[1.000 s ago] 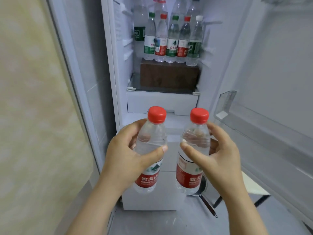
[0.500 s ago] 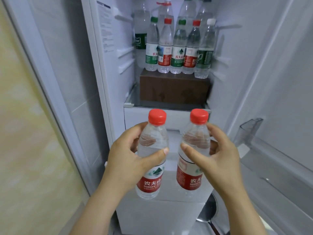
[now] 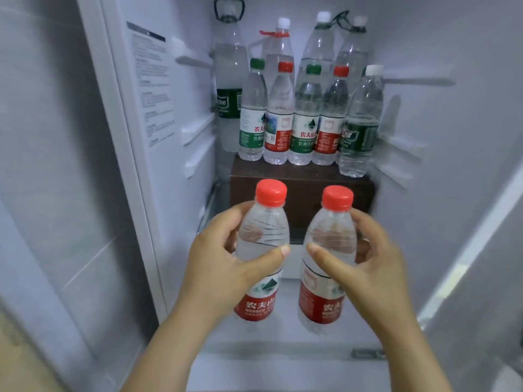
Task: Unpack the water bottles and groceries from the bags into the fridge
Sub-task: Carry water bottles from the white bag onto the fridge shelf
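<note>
Low in the middle of the frame, the left hand [image 3: 220, 267] is curled round a red-capped water bottle [image 3: 264, 230], with the thumb across the front and the fingers wrapped behind the clear shoulder. Just to its right, the right hand [image 3: 370, 270] grips a second red-capped bottle [image 3: 329, 236] in the same way. Both bottles are upright, side by side with a narrow gap between them, red labels on their lower halves. They are held in the air in front of the open fridge [image 3: 186, 222], resting on nothing.

Behind them, at the centre of the frame, a dark brown box [image 3: 300, 179] sits inside the fridge. On top of it stands a row of five small bottles [image 3: 307, 131], upright and packed close. From left to right their caps are green, red, green, red and white. The white-capped one at the right end sits slightly lower in the frame than the others. Above and behind the row, four tall bottles [image 3: 230, 66] rise toward the top edge. The leftmost has a black carry handle.

A printed sticker [image 3: 151, 83] is on the fridge's left inner wall, upper left of the frame
</note>
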A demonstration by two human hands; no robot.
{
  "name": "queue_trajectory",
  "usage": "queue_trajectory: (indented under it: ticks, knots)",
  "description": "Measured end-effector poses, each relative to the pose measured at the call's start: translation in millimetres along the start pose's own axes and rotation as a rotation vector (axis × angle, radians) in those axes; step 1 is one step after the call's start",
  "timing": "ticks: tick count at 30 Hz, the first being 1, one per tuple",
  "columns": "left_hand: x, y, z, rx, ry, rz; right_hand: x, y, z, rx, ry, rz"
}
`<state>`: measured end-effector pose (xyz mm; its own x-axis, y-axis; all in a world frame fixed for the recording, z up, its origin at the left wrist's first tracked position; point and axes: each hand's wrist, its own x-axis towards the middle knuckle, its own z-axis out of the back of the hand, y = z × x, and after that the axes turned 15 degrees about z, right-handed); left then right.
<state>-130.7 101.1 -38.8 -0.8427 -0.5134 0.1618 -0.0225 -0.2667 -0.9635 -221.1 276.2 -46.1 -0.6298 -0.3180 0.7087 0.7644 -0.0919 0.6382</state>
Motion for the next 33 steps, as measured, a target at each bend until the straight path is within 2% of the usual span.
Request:
queue_trajectory:
  ticks: [6,17,23,33]
  knots:
    - [52.6,-3.9,1.3,-0.054,0.002,-0.062,46.5,-18.5,-19.4,-0.012,-0.017,0.044]
    - [110.4,-31.0,-9.3,-0.099,-0.078,-0.140,128.3,-31.9,-11.3,0.060,-0.092,0.133]
    - [129.3,-43.9,-11.6,-0.098,-0.147,-0.151,162.5,-40.0,-9.7,-0.006,-0.106,0.161]
    - [145.8,-56.7,-10.2,-0.147,-0.132,-0.187,223.8,-58.1,-12.5,-0.087,-0.197,0.249]
